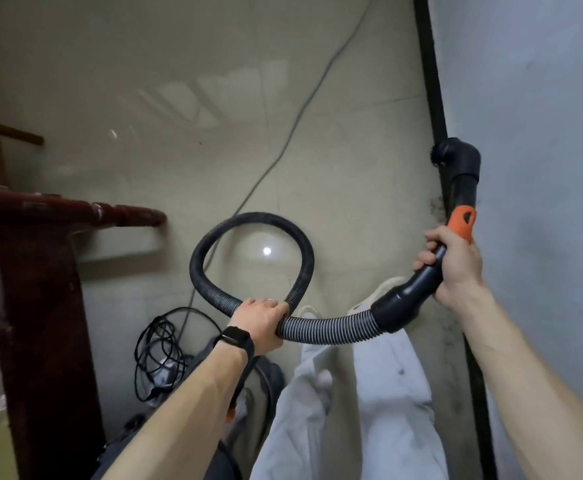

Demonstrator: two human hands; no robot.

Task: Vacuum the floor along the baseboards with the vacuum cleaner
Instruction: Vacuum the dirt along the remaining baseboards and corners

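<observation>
Both forearms reach up-frame, left hand (260, 318) clenched around the looped hose (331, 329), right hand (456, 268) closed on the handle (421, 282) beside the black baseboard (428, 64) at right.

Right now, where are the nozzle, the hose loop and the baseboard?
nozzle (456, 157): head view, black angled head at the baseboard.
hose loop (252, 217): head view, top of the coil.
baseboard (428, 64): head view, dark strip under the wall.

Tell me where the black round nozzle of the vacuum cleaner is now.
In the head view, the black round nozzle is at upper right, against the black baseboard, beyond the right hand.
</observation>
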